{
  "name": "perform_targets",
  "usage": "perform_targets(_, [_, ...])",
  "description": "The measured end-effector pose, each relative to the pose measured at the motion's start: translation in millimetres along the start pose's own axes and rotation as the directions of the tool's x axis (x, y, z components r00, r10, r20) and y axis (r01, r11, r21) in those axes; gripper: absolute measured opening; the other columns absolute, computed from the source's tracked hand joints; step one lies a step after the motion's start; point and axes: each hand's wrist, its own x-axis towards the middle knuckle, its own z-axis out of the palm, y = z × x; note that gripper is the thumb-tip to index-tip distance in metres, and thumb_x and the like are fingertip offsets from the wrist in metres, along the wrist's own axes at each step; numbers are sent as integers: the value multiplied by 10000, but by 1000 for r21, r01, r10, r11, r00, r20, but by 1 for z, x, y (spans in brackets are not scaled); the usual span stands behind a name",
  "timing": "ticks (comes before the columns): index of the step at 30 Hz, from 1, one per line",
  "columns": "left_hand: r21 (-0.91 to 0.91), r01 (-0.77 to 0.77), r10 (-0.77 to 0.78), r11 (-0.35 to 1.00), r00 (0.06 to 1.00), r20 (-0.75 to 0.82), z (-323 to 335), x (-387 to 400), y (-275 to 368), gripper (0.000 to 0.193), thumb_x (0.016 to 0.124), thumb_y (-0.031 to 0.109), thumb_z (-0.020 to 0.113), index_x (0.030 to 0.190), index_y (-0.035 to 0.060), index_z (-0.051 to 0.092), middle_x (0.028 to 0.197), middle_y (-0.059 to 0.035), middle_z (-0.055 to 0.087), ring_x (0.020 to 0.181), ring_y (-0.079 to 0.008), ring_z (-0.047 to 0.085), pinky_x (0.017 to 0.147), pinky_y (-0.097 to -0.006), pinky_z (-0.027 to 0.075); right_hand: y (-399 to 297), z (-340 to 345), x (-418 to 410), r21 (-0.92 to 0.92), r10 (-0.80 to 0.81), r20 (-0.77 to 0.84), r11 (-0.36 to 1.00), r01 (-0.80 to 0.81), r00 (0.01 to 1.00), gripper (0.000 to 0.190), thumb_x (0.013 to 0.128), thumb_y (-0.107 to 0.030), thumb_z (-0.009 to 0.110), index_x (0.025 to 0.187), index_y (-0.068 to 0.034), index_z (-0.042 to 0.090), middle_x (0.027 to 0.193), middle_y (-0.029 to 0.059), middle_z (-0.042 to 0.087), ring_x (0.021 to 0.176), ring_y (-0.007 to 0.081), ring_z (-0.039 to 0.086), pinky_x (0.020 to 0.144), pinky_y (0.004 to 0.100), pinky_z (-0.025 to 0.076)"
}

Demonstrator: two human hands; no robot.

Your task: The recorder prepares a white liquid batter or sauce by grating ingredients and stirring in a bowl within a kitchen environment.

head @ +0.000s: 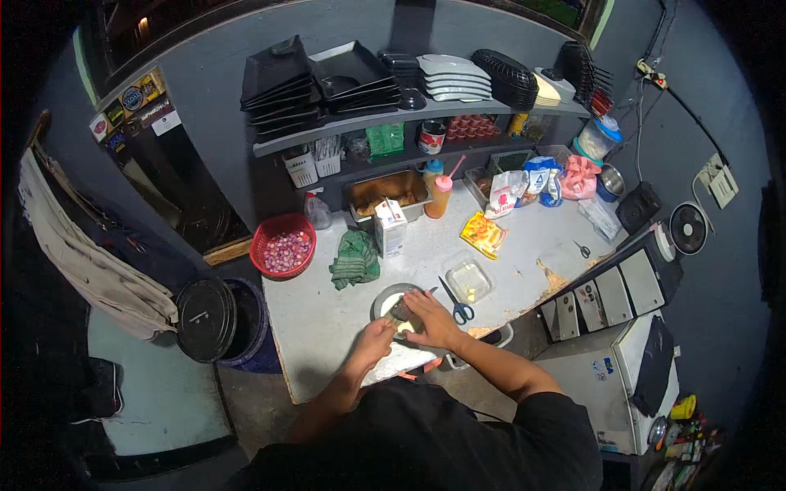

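My left hand (374, 339) grips the handle of a small metal grater (400, 310), which is tilted over a round grey bowl (376, 305). Pale cream-coloured food (389, 303) lies inside the bowl. My right hand (433, 320) rests against the grater's upper face, fingers extended; whatever is under the palm is hidden. Just right of it are scissors with dark blue handles (462, 313), blades pointing away from me. Beside them stands a clear plastic tub (455, 272) with a few pale yellow pieces (470, 293).
A green cloth (356, 259), a carton (390, 233) and a red basket of shallots (284, 250) stand left of centre. A steel pan (424, 184), a squeeze bottle (439, 197) and a yellow packet (484, 235) lie farther back. Stacked trays (279, 86) fill the shelf.
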Motion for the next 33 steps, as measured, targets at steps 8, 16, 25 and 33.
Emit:
perform_targets(8, [24,1,-1,1000,1000,-5,-2,-1,3,96,1079,175,608,1036,93,581,710,81,421,501,-29,304,423,-234,244,-15,-14,-2,-54,-109,94,992,114,990,896,848,-452,780,1580,-26,489,1663,151,482,1583,408,364,1297,630,225])
perform_targets(16, [-64,9,-9,998,1000,5,-2,-5,7,76,1076,165,595,1038,99,591,711,84,428,497,-22,297,430,-228,217,-26,-13,6,-40,-73,38,996,74,997,877,880,-522,747,1582,-60,499,1672,128,472,1604,412,310,1304,648,180])
perform_targets(25, [-13,13,-12,1000,1000,21,-15,-10,-7,85,1070,178,600,1028,105,587,715,83,424,515,-25,314,437,-231,248,5,-14,2,-168,54,34,985,-48,998,838,894,-511,753,1571,-72,528,1616,150,544,1585,436,347,1301,672,154])
perform_targets(33, [-28,43,-44,999,999,-8,-16,-4,-16,51,1047,136,619,1030,118,574,692,94,401,511,-17,304,427,-230,225,-37,-15,-8,135,-179,112,977,163,978,820,983,-513,701,1593,-17,468,1672,204,446,1577,380,384,1294,642,216])
